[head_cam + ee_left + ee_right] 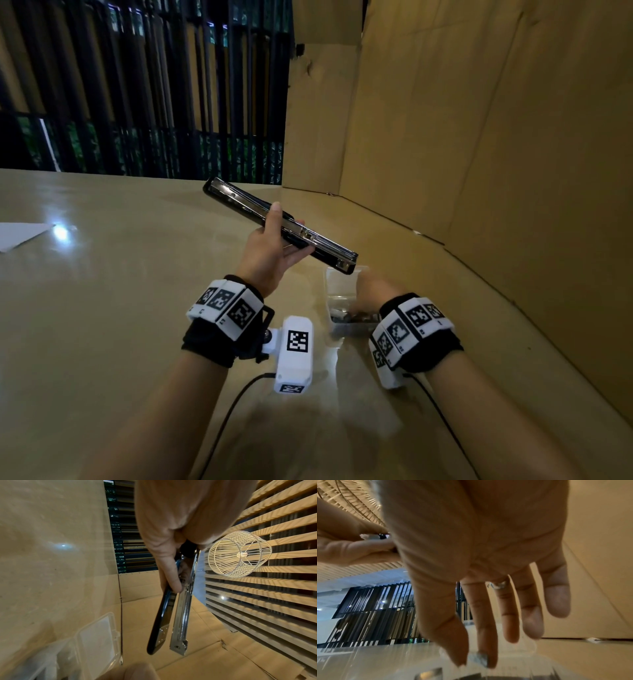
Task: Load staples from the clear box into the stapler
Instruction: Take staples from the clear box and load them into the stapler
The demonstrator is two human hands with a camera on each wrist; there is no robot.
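My left hand (pixel 270 250) holds the black stapler (pixel 329 248) in the air above the table, thumb on its upper side. The stapler is swung open: the black cover (pixel 161 626) and the metal staple channel (pixel 181 615) stand apart at a narrow angle. Just below its near end the clear box (pixel 337 284) lies open on the table, lid (pixel 96 635) flipped back. My right hand (pixel 371 291) reaches down into the box. In the right wrist view its thumb and forefinger pinch a small silvery staple strip (pixel 479 658); the other fingers (pixel 556 599) hang straight.
Cardboard walls (pixel 479 171) close off the right side and the back right corner. A white sheet of paper (pixel 20 234) lies at the table's far left. Black slats (pixel 137 102) stand behind the table. Cables (pixel 233 404) trail from the wrist cameras toward me.
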